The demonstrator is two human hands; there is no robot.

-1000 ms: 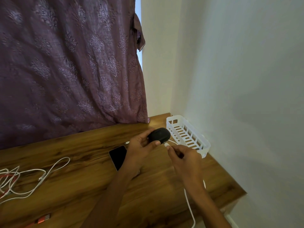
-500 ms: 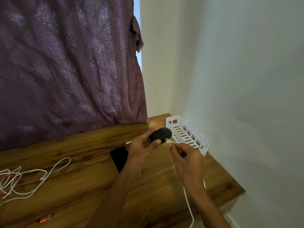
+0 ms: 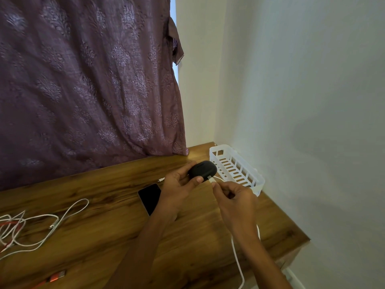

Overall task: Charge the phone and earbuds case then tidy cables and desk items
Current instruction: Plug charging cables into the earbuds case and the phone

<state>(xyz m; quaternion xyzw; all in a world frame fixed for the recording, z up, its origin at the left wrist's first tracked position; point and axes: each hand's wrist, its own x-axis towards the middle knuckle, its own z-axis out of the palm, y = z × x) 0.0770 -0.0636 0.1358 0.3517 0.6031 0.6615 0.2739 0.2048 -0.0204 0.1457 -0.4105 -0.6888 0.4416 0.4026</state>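
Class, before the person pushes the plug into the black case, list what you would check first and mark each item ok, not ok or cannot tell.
1. Earbuds case held firmly in left hand: ok.
2. Right hand pinching the white cable near its plug: ok.
3. Plug tip at the case edge: ok.
4. Plug fully seated: cannot tell.
5. Cable has slack off the desk edge: ok.
6. Phone connected to a charger: cannot tell.

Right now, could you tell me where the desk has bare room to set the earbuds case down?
Bare wood lies between the phone and the tangled cables, and along the curtain. The right corner is crowded: both hands, the white cable and the basket.
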